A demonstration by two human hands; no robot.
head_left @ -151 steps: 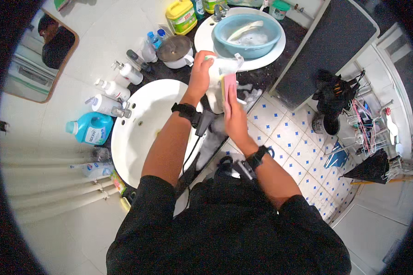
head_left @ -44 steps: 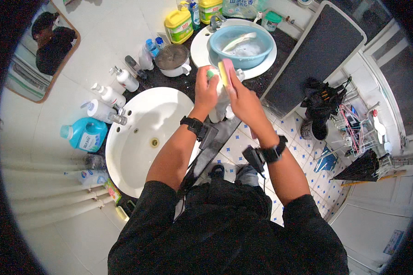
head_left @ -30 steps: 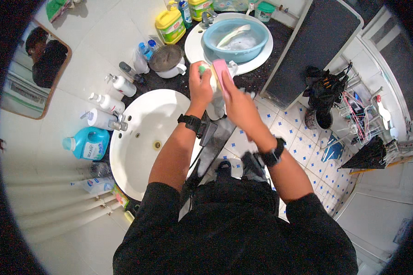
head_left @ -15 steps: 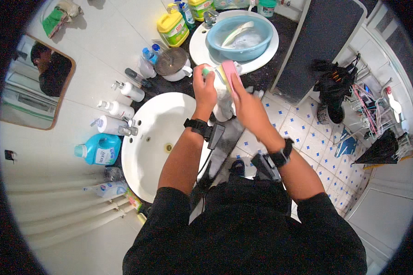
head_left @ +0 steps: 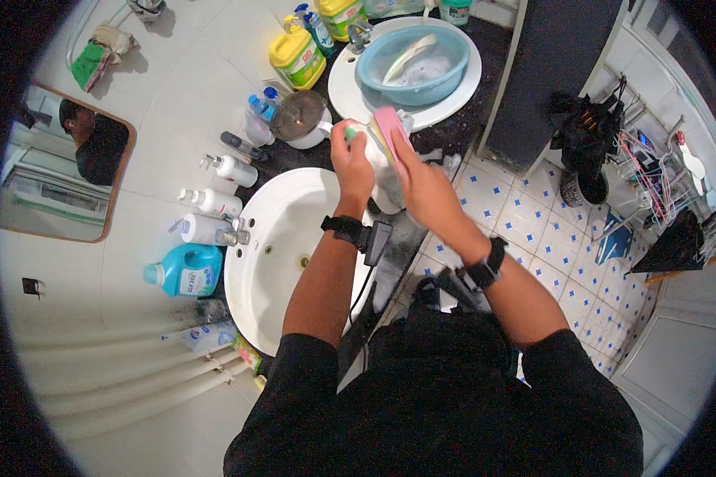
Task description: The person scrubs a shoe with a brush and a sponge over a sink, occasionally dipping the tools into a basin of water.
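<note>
My left hand (head_left: 353,165) is closed on a white thing with a green patch (head_left: 379,153), held above the dark counter between the two sinks. Its kind is hard to make out behind my fingers. In my right hand (head_left: 431,193) is a pink and yellow sponge (head_left: 390,133), pressed along the right side of that white thing. Below my hands, white suds lie on the wet counter (head_left: 398,246). Beyond them a light blue basin (head_left: 414,97) sits in the far sink, holding foamy water and a long white and pale green thing (head_left: 410,60).
The near white sink (head_left: 266,278) lies left of my forearms. Along the wall stand pump bottles (head_left: 232,169), a blue detergent jug (head_left: 184,270), a lidded pot (head_left: 301,119) and yellow jugs (head_left: 297,54). A dark partition (head_left: 553,71) rises at the right; a hanger rack (head_left: 648,179) stands beyond.
The view has shifted slightly, so the near sink and bottles appear farther right. Both hands keep their holds, and the sponge has slid a little up and left against the white thing.
</note>
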